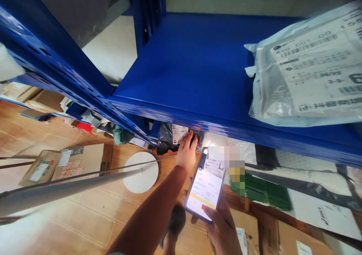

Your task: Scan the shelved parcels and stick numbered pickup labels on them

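Observation:
My left hand [186,151] reaches to a black plastic parcel [166,135] on the level under the blue shelf. Its fingers are stretched out and rest on the parcel, beside the white label [179,133]. In my right hand [222,225] is a smartphone [206,187] with its screen lit. The right thumb lies over the lower part of the screen, near a red button. Part of the view by the phone's top is blurred into squares.
A pale plastic mailer [308,70] with a printed label sits on the blue shelf [192,66]. Green packages [263,191] and cardboard boxes [243,228] are lower right. On the wooden floor are a carton [82,161] and a white disc [141,172]; a grey pole [70,185] crosses the left.

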Demonstrator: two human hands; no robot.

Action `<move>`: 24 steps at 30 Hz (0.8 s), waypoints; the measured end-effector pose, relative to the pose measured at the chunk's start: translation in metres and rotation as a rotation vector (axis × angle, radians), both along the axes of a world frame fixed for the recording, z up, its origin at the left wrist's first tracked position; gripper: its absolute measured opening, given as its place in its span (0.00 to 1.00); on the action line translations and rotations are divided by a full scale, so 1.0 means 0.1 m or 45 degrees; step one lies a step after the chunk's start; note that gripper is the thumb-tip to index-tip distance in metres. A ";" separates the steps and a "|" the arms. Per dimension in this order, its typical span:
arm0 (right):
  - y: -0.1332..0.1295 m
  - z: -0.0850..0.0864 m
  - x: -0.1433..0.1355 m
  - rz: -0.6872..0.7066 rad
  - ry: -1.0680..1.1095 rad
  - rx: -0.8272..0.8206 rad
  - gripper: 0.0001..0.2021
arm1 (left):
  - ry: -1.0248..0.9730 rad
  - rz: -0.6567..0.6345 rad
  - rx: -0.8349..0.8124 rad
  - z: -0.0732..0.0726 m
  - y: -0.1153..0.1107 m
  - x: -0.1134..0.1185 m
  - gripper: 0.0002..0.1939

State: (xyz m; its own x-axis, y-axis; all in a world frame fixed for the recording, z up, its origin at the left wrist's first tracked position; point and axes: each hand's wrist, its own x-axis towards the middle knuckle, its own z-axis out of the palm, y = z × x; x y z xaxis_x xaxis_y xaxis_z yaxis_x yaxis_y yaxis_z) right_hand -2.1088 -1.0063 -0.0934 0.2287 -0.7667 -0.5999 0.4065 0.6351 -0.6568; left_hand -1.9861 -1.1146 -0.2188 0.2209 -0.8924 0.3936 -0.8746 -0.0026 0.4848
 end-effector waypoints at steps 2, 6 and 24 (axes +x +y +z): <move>0.01 0.00 0.00 0.002 0.002 0.005 0.39 | 0.047 -0.012 -0.004 0.01 0.00 0.01 0.21; 0.04 -0.01 -0.01 -0.019 -0.021 0.015 0.37 | 0.181 -0.038 -0.025 0.05 0.01 0.08 0.23; 0.27 0.02 -0.35 -0.179 -0.108 -0.014 0.49 | 0.253 0.506 0.474 0.61 -0.38 0.98 0.30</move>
